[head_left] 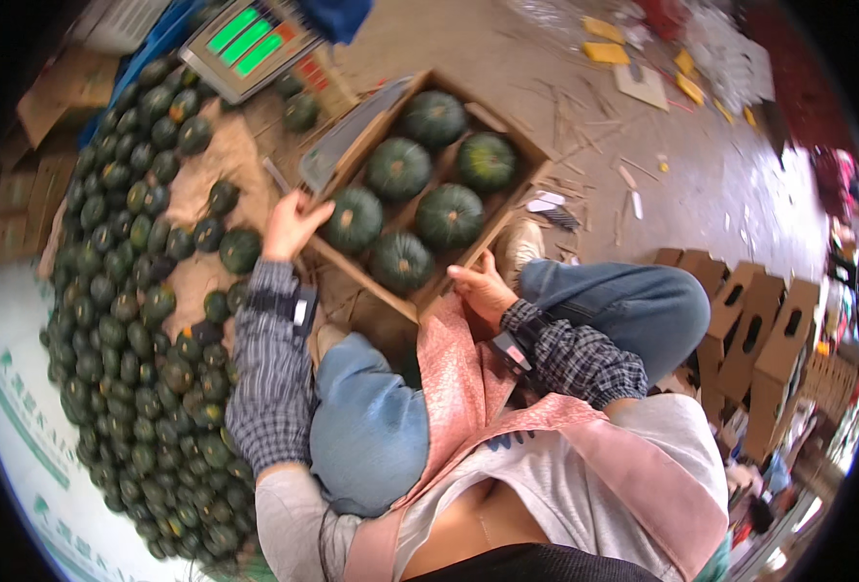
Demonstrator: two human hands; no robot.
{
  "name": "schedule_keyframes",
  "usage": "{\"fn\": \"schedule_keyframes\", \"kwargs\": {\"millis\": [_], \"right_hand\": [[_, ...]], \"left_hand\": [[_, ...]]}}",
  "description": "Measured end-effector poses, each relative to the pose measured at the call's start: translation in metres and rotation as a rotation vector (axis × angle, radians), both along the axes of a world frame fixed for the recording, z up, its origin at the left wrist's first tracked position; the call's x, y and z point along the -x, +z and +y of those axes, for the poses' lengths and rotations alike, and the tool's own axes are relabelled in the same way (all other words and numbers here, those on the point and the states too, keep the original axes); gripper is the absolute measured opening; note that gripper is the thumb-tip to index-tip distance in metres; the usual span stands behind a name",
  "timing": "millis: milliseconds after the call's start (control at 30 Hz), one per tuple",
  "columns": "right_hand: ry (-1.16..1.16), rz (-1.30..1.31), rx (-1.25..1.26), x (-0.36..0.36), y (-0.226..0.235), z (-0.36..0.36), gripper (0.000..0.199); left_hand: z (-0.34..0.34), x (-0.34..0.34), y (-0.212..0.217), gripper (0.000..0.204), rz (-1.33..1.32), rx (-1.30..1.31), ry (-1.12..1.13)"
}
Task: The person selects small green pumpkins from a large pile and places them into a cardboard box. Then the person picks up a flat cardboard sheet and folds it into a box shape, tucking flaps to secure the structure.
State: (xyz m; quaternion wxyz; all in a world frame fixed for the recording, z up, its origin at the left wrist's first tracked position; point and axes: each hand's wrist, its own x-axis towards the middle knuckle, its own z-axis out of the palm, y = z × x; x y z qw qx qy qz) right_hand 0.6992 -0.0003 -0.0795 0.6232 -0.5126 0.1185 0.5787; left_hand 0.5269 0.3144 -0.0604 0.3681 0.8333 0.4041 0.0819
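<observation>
Between my hands is an open cardboard box (369, 285), tilted in view, holding several dark green pumpkins (397, 169) with gaps between them. My left hand (291, 227) is closed on the box's left edge, its thumb at the rim beside a pumpkin. At the near right side, my right hand (484, 291) grips the box wall, with part of its fingers hidden. A grey plate (347, 141) shows along the box's far left side; whether the box rests on it I cannot tell.
A large heap of small green pumpkins (124, 330) lies to my left, partly on brown paper (226, 160). A scale display (243, 47) with lit green panels stands far left. Folded cardboard boxes (754, 325) stand at right. Yellow pieces (604, 52) and scraps litter the floor.
</observation>
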Motion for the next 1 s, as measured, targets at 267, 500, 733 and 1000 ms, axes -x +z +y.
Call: {"fn": "schedule_keyframes", "kwargs": {"millis": [267, 500, 733, 1000], "right_hand": [[0.030, -0.189, 0.041, -0.031, 0.023, -0.006, 0.080], [0.004, -0.326, 0.015, -0.054, 0.014, -0.004, 0.058], [-0.226, -0.451, -0.325, -0.095, 0.149, -0.042, 0.052], [-0.570, -2.095, -0.344, -0.149, 0.300, -0.152, 0.032]], "left_hand": [[-0.065, 0.074, -0.052, 0.056, -0.172, 1.166, 0.325], [-0.046, 0.041, 0.022, 0.058, -0.302, 1.404, 0.208], [-0.045, -0.011, 0.172, 0.043, -0.441, 1.069, -0.155], [-0.129, -0.180, 0.325, 0.013, -0.748, 0.925, -0.380]]}}
